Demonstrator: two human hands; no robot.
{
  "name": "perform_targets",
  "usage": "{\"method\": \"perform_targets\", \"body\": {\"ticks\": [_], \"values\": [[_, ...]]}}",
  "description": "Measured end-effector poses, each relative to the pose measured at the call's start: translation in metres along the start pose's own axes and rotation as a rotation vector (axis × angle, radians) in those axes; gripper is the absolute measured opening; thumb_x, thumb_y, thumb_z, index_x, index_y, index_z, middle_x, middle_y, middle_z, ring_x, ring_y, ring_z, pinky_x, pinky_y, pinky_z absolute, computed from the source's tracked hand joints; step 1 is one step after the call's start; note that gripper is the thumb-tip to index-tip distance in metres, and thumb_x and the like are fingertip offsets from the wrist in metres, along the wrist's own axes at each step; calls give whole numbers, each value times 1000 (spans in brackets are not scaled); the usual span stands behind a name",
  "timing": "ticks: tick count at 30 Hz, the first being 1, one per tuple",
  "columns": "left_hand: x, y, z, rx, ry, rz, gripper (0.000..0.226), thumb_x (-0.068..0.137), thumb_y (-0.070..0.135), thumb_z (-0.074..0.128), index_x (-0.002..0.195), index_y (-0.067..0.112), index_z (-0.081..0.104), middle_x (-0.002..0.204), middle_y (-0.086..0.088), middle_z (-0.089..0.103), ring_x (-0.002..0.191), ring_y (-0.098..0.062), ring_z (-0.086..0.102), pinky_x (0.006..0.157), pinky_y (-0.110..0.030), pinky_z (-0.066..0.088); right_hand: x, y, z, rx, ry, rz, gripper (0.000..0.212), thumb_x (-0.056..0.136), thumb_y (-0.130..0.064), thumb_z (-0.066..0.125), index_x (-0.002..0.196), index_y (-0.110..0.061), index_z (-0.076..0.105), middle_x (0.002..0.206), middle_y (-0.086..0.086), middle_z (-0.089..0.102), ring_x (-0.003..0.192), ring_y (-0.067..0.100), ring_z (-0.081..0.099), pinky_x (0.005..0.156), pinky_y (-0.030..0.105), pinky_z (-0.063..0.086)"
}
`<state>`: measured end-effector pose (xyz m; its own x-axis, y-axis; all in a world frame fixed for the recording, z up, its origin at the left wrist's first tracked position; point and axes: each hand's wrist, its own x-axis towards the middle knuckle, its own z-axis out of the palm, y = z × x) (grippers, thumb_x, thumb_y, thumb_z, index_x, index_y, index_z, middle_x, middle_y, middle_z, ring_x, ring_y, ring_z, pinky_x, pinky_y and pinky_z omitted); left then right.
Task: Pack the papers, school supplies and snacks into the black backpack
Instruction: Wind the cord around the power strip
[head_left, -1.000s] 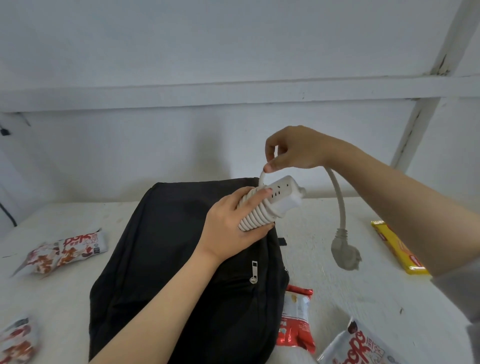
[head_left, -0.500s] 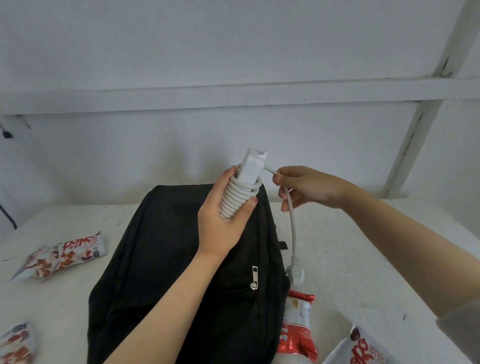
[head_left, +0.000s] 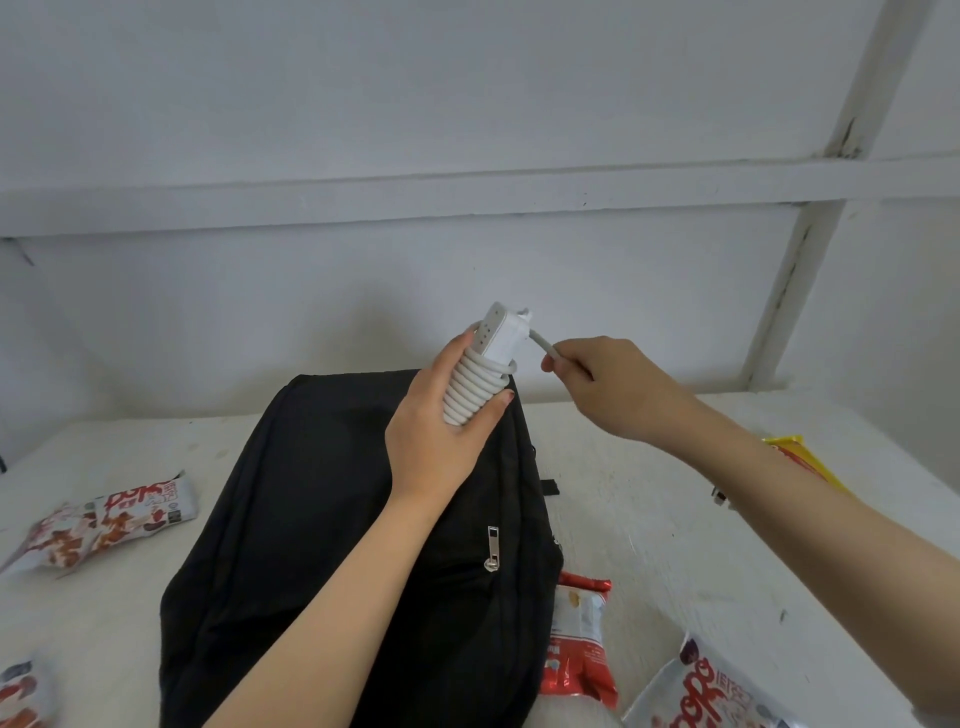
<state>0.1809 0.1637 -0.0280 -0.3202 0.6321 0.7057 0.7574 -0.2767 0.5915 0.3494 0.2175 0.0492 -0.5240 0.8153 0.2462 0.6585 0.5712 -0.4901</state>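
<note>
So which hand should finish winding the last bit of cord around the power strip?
Right. The right hand already pinches the loose cord end beside the power strip, while the left hand is wrapped around the coils, holding it upright above the black backpack.

Soft, even, rather dim daylight with a bluish cast fills the view. Faint shadows lie under the left hand on the backpack. Straight beams above the hands bow from wide-angle distortion; packets at the corners look smeared.
</note>
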Motion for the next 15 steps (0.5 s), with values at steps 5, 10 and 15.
{"method": "perform_targets", "body": {"ticks": [5, 10, 15], "values": [[-1, 2, -3, -23, 9, -16, 60, 77, 52, 63, 132, 33, 44, 122, 17, 56, 101, -3, 57, 78, -20, 52, -8, -10, 8, -5, -8, -13, 38, 99, -23, 33, 101, 1, 62, 66, 1, 50, 52, 13, 38, 52, 27, 32], [0, 5, -5, -40, 6, -40, 58, 76, 52, 64, 128, 35, 46, 117, 19, 56, 96, -2, 57, 73, -14, 49, -15, -17, 17, -39, -49, -29, 35, 99, -24, 34, 88, -4, 61, 62, -2, 47, 52, 10, 41, 50, 25, 29], [2, 4, -3, -25, -22, -70, 60, 73, 51, 70, 127, 39, 45, 112, 21, 57, 92, -1, 57, 72, -14, 47, -22, -22, 26, -179, -104, -43, 38, 101, -25, 31, 63, -18, 34, 64, -2, 43, 54, 9, 38, 48, 23, 26]]}}
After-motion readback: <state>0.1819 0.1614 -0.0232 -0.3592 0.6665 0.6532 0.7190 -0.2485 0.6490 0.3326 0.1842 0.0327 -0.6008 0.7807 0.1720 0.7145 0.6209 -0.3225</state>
